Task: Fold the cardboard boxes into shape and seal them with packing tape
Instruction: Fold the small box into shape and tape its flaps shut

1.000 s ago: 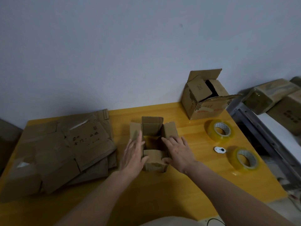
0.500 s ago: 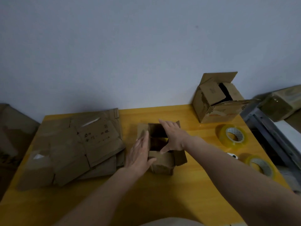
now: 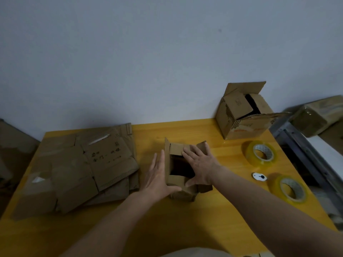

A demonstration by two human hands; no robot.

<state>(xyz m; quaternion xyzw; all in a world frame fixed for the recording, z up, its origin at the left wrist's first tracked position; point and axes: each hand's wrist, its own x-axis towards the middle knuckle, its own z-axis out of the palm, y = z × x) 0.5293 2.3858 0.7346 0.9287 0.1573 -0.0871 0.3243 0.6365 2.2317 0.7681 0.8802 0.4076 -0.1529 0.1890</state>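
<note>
Yellow table [image 3: 232,210] against a grey wall, flattened cartons [image 3: 79,167] at left; the small box [image 3: 178,182] stands mid-table, braced by the flat left hand [image 3: 157,179], fingers together, while the right hand [image 3: 201,166], fingers spread, has moved over the opening, pressing flaps closed; tape rolls [image 3: 260,153] untouched

A small brown cardboard box [image 3: 182,170] stood open on the yellow wooden table [image 3: 185,219]. The left hand [image 3: 159,179] pressed flat against its left side. The right hand [image 3: 201,166] lay flat across its flaps.
</note>
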